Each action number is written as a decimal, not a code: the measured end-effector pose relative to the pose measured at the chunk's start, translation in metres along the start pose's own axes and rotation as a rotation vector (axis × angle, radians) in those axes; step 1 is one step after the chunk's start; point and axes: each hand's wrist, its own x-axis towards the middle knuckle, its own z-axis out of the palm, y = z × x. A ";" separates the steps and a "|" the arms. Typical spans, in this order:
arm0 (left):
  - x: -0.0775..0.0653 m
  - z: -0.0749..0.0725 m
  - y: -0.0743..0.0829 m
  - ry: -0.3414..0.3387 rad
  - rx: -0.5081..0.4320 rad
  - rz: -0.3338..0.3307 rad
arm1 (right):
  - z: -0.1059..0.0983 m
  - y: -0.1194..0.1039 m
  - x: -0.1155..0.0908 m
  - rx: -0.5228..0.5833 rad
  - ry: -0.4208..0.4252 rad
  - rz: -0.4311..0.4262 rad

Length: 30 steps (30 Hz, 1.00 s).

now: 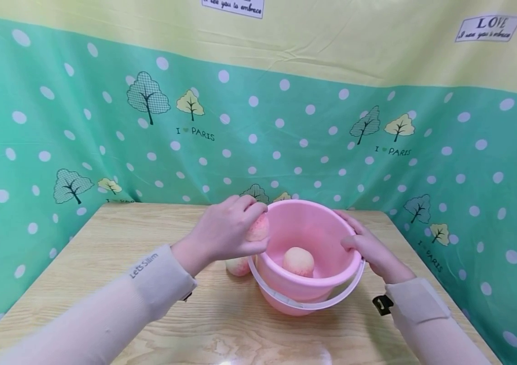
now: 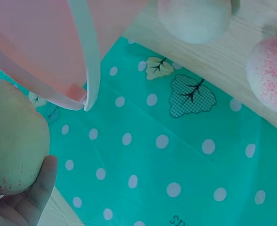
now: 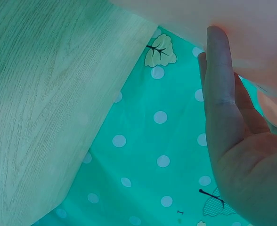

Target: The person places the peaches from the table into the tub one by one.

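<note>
A pink bucket (image 1: pixel 309 230) stands on the table, tilted a little, its white handle (image 1: pixel 292 302) hanging down at the front. Inside it lies one peach (image 1: pixel 298 262), cream with a pink blush. My left hand (image 1: pixel 226 228) holds another peach (image 1: pixel 258 228) beside the bucket's left rim; the left wrist view shows this peach (image 2: pixel 16 136) close to the rim. My right hand (image 1: pixel 370 248) grips the right rim, thumb on the inner side and fingers along the outer wall. On the table left of the bucket sits a peach (image 1: pixel 237 266), partly hidden by the left hand.
Two peaches, one pale (image 2: pixel 195 19) and one speckled pink (image 2: pixel 272 75), rest on the wood in the left wrist view. A green dotted cloth (image 1: pixel 222 152) hangs behind and at both sides of the wooden table (image 1: pixel 149 228).
</note>
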 end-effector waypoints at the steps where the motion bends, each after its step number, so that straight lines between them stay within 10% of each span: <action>1: 0.001 0.001 0.000 0.002 -0.001 -0.002 | 0.000 0.000 0.000 0.001 -0.002 -0.002; 30: 0.018 0.008 0.010 -0.056 -0.147 -0.097 | 0.000 0.001 0.001 0.020 -0.009 -0.011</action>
